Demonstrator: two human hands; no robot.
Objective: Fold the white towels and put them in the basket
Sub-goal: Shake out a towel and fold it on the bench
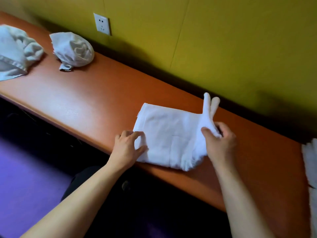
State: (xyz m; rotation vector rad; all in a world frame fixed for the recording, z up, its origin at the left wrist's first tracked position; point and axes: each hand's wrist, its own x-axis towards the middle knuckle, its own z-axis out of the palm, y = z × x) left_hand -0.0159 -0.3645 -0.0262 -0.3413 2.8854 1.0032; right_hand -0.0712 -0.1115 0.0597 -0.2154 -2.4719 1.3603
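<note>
My left hand (pixel 127 148) pinched the near left corner of the white towel (pixel 164 134) lying on the orange counter (pixel 96 93), while my right hand's (pixel 221 143) fingers gripped its bunched right edge.

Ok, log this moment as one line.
step: folding | towel: partly folded on table | left hand: pinches left edge | right hand: grips right fold | basket: unseen

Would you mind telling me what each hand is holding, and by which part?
Both hold the folded white towel: the left hand pinches its near-left corner, the right hand grips its lifted right edge.
</note>
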